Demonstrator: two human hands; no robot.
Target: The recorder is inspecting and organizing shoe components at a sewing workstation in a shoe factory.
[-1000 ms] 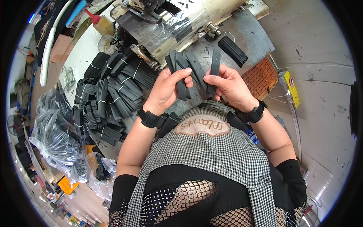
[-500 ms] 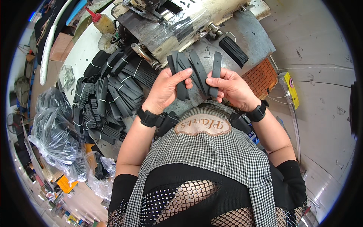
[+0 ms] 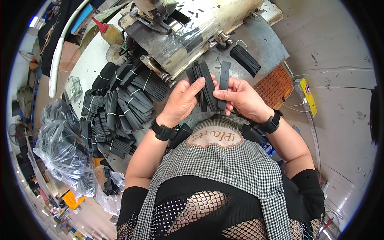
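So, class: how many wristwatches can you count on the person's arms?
2. One black wristwatch sits on the left wrist, below the left hand; the other black wristwatch is on the right wrist. None looks hidden.

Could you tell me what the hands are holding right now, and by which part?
Both hands grip a small stack of black strips by its lower half: left hand thumb on the front, right hand fingers at the lower right edge.

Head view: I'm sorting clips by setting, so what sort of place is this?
Probably a small sewing or garment-parts workshop. An industrial machine sits on the worktable, tied bundles of black strips are heaped beside it, and both hands, left and right, hold more black strips.
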